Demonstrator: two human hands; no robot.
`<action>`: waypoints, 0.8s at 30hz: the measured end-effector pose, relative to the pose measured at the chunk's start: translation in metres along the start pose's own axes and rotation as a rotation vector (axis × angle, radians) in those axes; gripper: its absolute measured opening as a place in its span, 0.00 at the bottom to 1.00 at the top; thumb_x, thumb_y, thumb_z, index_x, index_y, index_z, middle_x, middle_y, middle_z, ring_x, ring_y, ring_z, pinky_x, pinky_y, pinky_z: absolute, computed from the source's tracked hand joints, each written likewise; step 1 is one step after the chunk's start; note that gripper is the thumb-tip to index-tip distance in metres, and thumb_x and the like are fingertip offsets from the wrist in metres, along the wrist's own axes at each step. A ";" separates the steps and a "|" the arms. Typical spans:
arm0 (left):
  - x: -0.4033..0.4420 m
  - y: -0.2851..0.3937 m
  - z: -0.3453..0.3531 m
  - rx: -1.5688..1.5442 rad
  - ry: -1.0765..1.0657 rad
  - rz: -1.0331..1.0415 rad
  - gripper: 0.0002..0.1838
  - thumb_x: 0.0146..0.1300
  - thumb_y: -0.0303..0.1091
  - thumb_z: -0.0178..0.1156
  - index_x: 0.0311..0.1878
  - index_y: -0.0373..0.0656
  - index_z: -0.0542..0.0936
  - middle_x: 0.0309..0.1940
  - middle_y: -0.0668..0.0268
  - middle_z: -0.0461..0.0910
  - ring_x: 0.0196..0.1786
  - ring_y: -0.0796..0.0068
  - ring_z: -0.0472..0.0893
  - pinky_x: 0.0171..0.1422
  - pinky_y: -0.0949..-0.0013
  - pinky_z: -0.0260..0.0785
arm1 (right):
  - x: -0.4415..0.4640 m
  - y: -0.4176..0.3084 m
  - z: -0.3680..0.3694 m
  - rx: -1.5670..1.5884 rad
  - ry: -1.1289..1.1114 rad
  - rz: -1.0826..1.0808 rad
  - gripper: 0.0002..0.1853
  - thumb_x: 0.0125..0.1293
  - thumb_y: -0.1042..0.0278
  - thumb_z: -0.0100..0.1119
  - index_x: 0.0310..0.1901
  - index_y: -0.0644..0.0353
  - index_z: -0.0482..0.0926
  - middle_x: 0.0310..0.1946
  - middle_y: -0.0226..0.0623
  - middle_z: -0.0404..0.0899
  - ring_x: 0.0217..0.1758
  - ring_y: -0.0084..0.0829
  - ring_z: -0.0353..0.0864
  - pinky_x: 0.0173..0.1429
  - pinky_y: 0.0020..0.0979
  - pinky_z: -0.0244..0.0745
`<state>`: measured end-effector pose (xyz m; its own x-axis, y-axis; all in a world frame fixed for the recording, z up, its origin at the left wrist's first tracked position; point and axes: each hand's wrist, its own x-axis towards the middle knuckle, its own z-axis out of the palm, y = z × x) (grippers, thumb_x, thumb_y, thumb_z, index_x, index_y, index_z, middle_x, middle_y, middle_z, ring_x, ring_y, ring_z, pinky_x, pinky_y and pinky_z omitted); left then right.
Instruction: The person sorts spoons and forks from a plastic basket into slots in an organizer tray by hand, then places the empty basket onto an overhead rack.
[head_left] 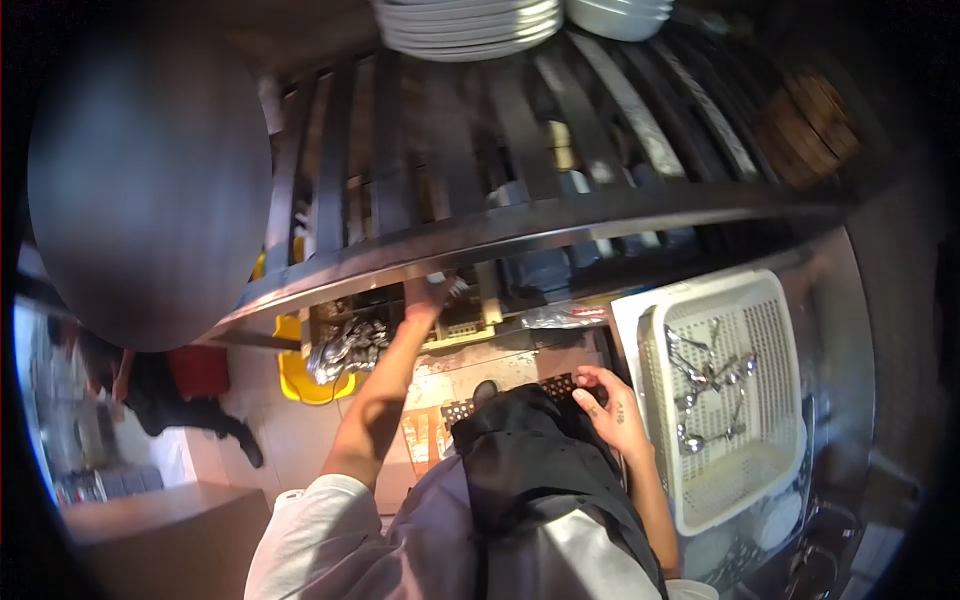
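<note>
My left hand (428,292) reaches in under the slatted metal shelf, over a tan cutlery tray (462,333). Shadow and the shelf edge partly hide its fingers. Shiny fork tines (456,287) show right beside them; I cannot tell whether the hand grips these. In the left part of the tray lies a pile of shiny metal cutlery (352,345). My right hand (612,412) hangs at waist height with nothing in it, thumb and fingers apart. It is just left of a white perforated basket (660,470), where several spoons and other metal cutlery (712,375) lie scattered.
Overhead, the slatted shelf (400,245) carries stacked white plates (470,30) and bowls (620,18). A large rounded dark object (150,190) blocks the upper left. A yellow container (300,375) stands below. Another person (190,395) in dark clothing is at far left.
</note>
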<state>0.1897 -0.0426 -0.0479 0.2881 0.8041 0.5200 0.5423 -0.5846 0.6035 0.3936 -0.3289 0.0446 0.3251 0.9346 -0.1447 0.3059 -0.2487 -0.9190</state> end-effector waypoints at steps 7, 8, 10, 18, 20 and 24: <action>0.034 -0.034 0.053 -0.028 -0.503 -0.421 0.24 0.49 0.40 0.63 0.49 0.39 0.74 0.51 0.52 0.72 0.54 0.56 0.71 0.59 0.60 0.61 | -0.072 -0.002 -0.054 0.058 0.447 0.195 0.16 0.57 0.67 0.60 0.48 0.62 0.75 0.33 0.38 0.77 0.37 0.25 0.76 0.41 0.26 0.69; 0.026 -0.066 0.069 0.028 -0.436 -0.205 0.22 0.49 0.37 0.62 0.48 0.39 0.74 0.50 0.51 0.72 0.53 0.54 0.71 0.58 0.59 0.61 | -0.082 0.011 -0.063 0.162 0.483 0.249 0.16 0.57 0.68 0.60 0.47 0.62 0.75 0.33 0.36 0.77 0.35 0.24 0.75 0.40 0.25 0.69; 0.014 -0.100 0.084 0.060 -0.372 0.020 0.20 0.50 0.34 0.61 0.48 0.40 0.74 0.48 0.51 0.73 0.53 0.53 0.71 0.58 0.58 0.61 | -0.097 0.020 -0.084 0.065 0.576 0.245 0.13 0.57 0.68 0.60 0.44 0.62 0.77 0.27 0.31 0.77 0.32 0.20 0.73 0.37 0.22 0.67; 0.016 -0.039 0.060 0.346 -0.205 0.125 0.19 0.57 0.39 0.57 0.51 0.43 0.73 0.53 0.51 0.69 0.59 0.48 0.64 0.62 0.51 0.53 | -0.093 0.158 -0.187 -0.292 0.870 0.438 0.12 0.53 0.63 0.60 0.34 0.64 0.80 0.21 0.36 0.78 0.27 0.27 0.77 0.35 0.28 0.70; 0.017 -0.032 0.053 0.443 -0.141 0.124 0.22 0.59 0.43 0.56 0.53 0.42 0.72 0.53 0.50 0.70 0.58 0.46 0.65 0.62 0.50 0.53 | -0.084 0.199 -0.204 -0.456 0.959 0.513 0.12 0.52 0.64 0.61 0.34 0.63 0.77 0.24 0.43 0.78 0.28 0.32 0.79 0.34 0.30 0.71; 0.019 -0.015 0.039 0.334 -0.046 0.240 0.24 0.59 0.43 0.56 0.55 0.40 0.70 0.56 0.49 0.67 0.61 0.46 0.62 0.64 0.50 0.50 | -0.058 0.217 -0.217 -0.660 1.094 0.655 0.13 0.51 0.62 0.63 0.29 0.64 0.76 0.27 0.46 0.78 0.34 0.46 0.78 0.39 0.38 0.71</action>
<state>0.2176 -0.0146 -0.0707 0.4685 0.6577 0.5898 0.6796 -0.6949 0.2350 0.6351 -0.4926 -0.0671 0.9867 0.0211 0.1610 0.0877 -0.9037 -0.4191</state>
